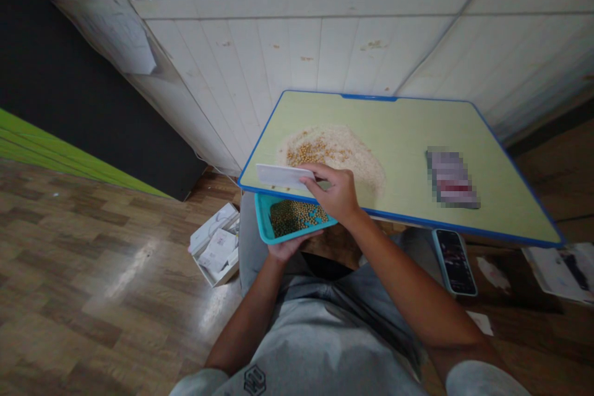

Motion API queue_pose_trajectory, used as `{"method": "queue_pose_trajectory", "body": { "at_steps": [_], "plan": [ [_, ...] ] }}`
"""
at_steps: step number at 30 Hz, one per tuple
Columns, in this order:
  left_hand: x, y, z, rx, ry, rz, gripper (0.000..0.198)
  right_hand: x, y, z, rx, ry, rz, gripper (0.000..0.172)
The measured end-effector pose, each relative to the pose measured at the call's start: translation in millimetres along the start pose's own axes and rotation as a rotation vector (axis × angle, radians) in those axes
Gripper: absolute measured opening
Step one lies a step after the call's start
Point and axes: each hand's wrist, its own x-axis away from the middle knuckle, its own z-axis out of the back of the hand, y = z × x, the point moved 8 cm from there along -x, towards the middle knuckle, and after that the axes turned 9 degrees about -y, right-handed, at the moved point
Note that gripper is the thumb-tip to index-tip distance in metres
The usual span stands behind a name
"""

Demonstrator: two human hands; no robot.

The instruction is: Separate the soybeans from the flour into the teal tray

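My right hand (335, 190) is closed on a flat white plastic scraper (281, 177), held on edge over the near left part of a pale green tabletop (408, 130). Just beyond the scraper lie yellowish soybeans (304, 153), spread on a patch of pale grains (357, 154). My left hand (286, 249) grips a turquoise tray (264, 223) from beneath, just under the table's near edge. Many soybeans (299, 216) cover part of the tray's bottom. The left fingers are mostly hidden under the tray.
A blurred-out packet (451, 178) lies on the table's right side. A phone (455, 262) rests by my right thigh. On the wooden floor at left stands a white box (216, 247) with papers. A panelled wall (260, 62) rises behind the blue-edged table.
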Motion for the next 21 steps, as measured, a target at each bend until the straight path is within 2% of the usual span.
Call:
{"method": "queue_pose_trajectory", "body": {
  "at_steps": [3,8,10,14,17,21],
  "plan": [
    [0.3,0.2,0.5,-0.008,0.025,-0.002,0.079,0.6,-2.4,-0.7,-0.003,-0.002,0.028,0.021],
    [4.7,1.3,-0.2,-0.116,0.159,-0.021,0.078,2.9,-5.4,-1.0,-0.034,-0.024,0.080,0.019],
    [4.6,-0.3,-2.3,-0.091,0.156,-0.013,0.080,5.9,-2.9,5.9,-0.046,0.007,0.080,0.018],
    [1.5,-4.6,-6.3,0.050,0.081,0.008,0.082,17.7,14.9,41.8,-0.067,0.253,0.031,0.016],
    [0.4,-8.6,-6.0,0.110,0.087,0.020,0.082,27.2,34.2,70.8,-0.105,0.422,-0.026,0.019],
    [0.6,-19.8,-11.4,0.095,0.106,0.067,0.082,33.2,47.8,105.6,-0.077,0.559,-0.025,0.023]
  ]
}}
